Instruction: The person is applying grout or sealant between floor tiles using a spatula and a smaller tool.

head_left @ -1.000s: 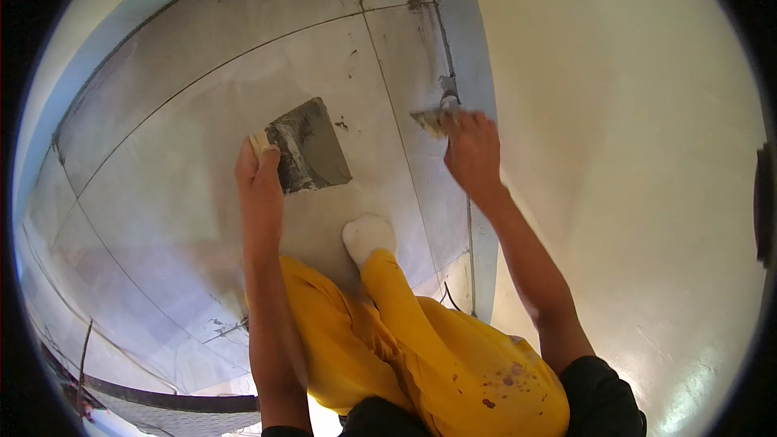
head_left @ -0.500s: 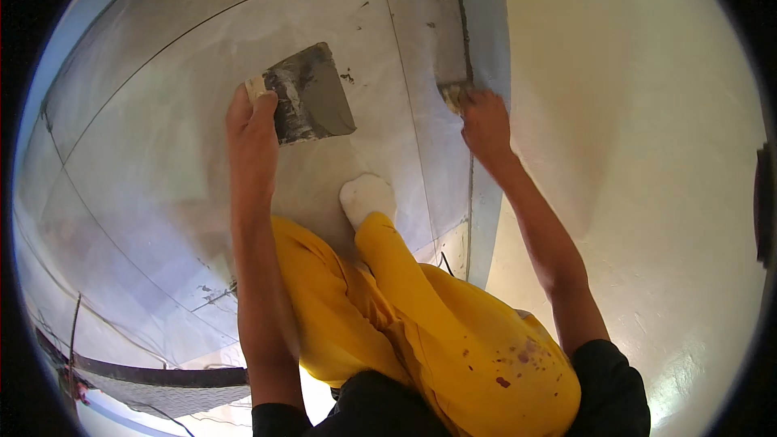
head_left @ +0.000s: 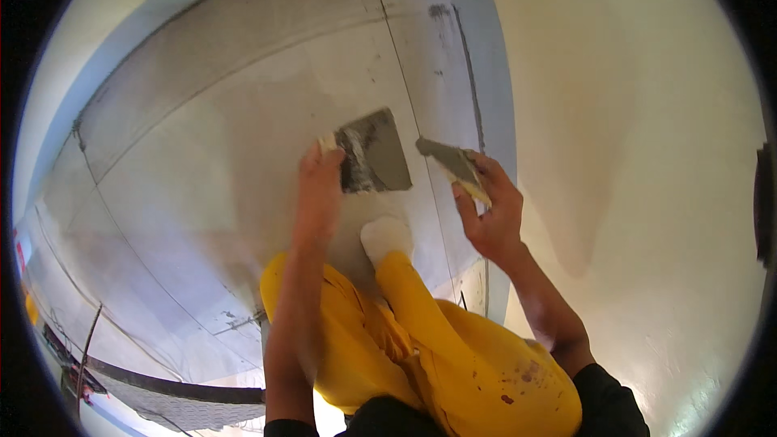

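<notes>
The left hand [head_left: 321, 182] is gripping a seemingly light, stiff plate [head_left: 390, 148], best held by its pale handle [head_left: 327, 142], while the right hand [head_left: 497, 217] is clasping a scraper [head_left: 453, 160].

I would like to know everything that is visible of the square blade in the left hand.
The blade is flat, dark, roughly square, perhaps metal, with a pale grip along its left edge. Grey paste covers its right part; whitish smears streak the darker left. The left hand holds the grip side, slightly tilted, over grey tiles.
</notes>
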The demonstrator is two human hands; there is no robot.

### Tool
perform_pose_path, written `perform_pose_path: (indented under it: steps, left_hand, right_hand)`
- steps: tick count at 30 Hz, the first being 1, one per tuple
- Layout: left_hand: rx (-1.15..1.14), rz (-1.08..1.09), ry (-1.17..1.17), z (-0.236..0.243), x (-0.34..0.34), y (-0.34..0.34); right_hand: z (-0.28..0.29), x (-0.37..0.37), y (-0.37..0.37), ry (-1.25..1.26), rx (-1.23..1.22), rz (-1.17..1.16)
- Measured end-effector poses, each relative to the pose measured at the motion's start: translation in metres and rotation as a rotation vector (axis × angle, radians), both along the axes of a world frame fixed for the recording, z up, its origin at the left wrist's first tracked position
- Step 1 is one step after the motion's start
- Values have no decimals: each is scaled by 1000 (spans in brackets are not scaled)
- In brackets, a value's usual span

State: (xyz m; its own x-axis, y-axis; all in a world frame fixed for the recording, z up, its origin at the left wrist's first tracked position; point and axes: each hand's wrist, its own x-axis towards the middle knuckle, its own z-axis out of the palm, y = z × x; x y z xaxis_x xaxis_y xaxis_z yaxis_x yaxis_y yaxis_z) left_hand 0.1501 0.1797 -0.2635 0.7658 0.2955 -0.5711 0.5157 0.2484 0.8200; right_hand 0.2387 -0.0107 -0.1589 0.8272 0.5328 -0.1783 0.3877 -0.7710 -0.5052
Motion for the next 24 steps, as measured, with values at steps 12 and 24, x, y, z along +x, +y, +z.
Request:
perform_pose_path:
  steps: [12, 24]
  left_hand:
    - [-329, 285, -118, 18, 9, 14]
    - [-220, 517, -38, 9, 1, 38]
  right_hand:
    - [-2, 37, 4, -287, -153, 505]
    - [-12, 90, 3, 35, -384, 147]
